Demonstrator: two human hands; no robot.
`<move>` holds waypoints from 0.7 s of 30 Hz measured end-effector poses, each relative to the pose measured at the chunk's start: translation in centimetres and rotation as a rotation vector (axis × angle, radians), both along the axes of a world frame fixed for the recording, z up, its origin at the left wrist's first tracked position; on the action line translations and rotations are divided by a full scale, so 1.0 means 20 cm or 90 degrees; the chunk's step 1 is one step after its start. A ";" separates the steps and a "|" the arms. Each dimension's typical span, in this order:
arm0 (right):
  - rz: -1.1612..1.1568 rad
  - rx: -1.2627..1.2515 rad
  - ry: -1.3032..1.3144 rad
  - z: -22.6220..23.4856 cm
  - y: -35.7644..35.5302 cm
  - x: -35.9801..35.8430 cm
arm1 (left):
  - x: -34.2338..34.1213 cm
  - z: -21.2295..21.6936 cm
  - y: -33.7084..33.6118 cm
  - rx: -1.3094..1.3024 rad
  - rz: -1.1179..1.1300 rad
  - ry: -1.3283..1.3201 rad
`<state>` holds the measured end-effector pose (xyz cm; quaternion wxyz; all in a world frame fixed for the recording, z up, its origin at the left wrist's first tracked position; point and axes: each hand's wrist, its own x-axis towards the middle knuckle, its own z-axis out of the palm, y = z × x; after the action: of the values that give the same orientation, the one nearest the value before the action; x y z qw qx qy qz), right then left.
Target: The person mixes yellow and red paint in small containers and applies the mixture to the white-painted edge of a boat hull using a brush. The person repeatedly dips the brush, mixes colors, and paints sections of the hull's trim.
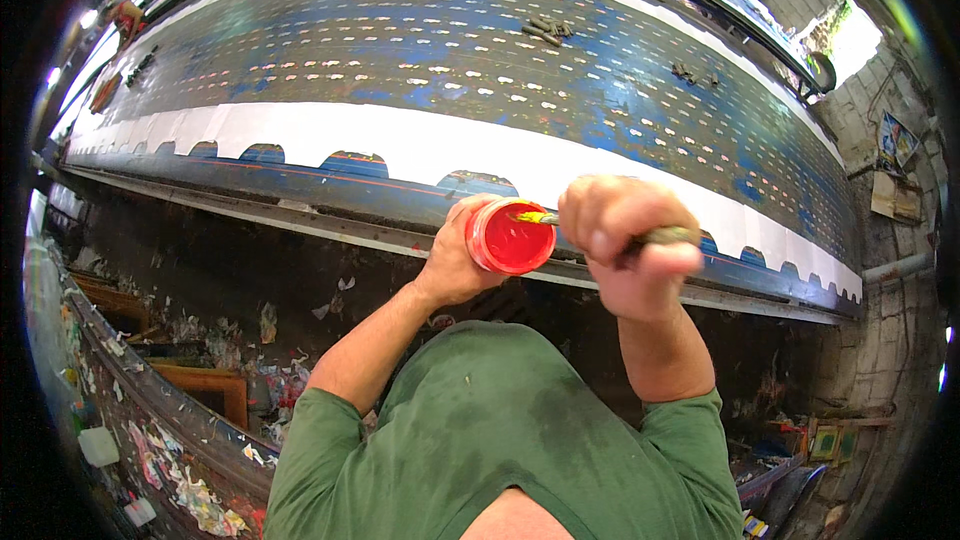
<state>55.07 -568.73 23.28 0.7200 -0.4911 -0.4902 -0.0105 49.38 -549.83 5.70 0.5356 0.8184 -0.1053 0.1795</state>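
My left hand [455, 258] is wrapped round the side of an open round jar [482, 240] in front of my chest. The jar's mouth is turned up toward me, and bright red paint [515, 243] coats its inside. In my right hand [632, 240] is a thin tool [538, 218] with a metal shaft and a dark, dirty handle. Its yellow-smeared tip reaches over the rim into the jar's mouth. My right fingers are curled tightly round the handle, and they hide part of it.
A long dark table [400, 30] with rows of small light marks runs across in front. White notched paper strip [300, 130] lines its near edge. Small dark metal parts [545, 30] lie on it. Paint-crusted scraps [190, 500] litter the lower left; a block wall [890, 270] stands at right.
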 end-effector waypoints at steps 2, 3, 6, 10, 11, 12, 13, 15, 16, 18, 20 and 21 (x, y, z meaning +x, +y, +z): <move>-0.105 0.011 0.026 -0.04 0.00 -0.01 | 0.02 -0.04 -0.01 -0.010 -0.007 -0.015; -0.155 0.045 0.076 -0.06 -0.01 -0.02 | 0.02 -0.06 -0.02 -0.002 -0.009 -0.032; -0.175 0.228 0.264 -0.08 -0.06 0.04 | 0.03 -0.10 -0.04 0.009 -0.007 -0.050; -0.212 0.358 0.433 -0.03 -0.29 0.12 | 0.07 -0.15 -0.05 -0.041 -0.027 -0.017; -0.224 0.377 0.435 -0.01 -0.33 0.13 | 0.08 -0.17 -0.06 -0.062 -0.040 -0.012; -0.223 0.388 0.430 0.02 -0.38 0.13 | 0.09 -0.17 -0.06 -0.058 -0.039 -0.010; -0.211 0.407 0.426 0.04 -0.42 0.12 | 0.10 -0.18 -0.06 -0.055 -0.039 -0.007; -0.218 0.435 0.412 0.10 -0.46 0.10 | 0.11 -0.19 -0.07 -0.052 -0.040 0.001; -0.217 0.433 0.402 0.13 -0.48 0.09 | 0.12 -0.19 -0.07 -0.052 -0.042 0.005; -0.213 0.431 0.384 0.17 -0.54 0.08 | 0.14 -0.19 -0.08 -0.055 -0.046 0.008; -0.211 0.428 0.362 0.20 -0.59 0.06 | 0.15 -0.21 -0.09 -0.059 -0.051 0.004; -0.216 0.425 0.350 0.22 -0.60 0.05 | 0.16 -0.22 -0.09 -0.066 -0.058 0.000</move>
<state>56.09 -580.76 27.59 0.9299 -0.2907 -0.1635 -0.1550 52.57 -551.63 1.38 0.5848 0.7841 -0.1330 0.1599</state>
